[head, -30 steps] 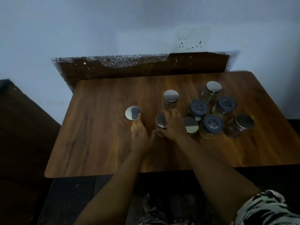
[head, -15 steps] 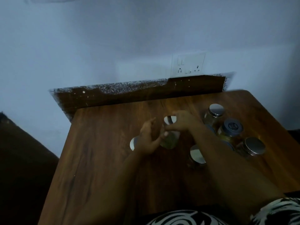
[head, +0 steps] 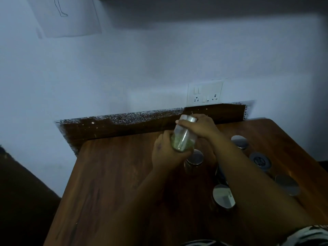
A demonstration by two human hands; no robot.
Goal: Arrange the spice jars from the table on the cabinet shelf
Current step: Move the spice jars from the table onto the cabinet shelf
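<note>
Both hands are gripping one tilted spice jar (head: 183, 137), left hand (head: 166, 153) curling around its base, right hand (head: 197, 126) pinching its steel lid (head: 188, 119); slipping could be dropping it onto jars crowding the worktop (head: 115, 174).

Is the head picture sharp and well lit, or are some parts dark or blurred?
Head view: dim and bluish overall; the lifted jar and both hands look slightly motion-blurred; a steel lid reflects pale light; wide-angle bending shows at the table edges.
</note>
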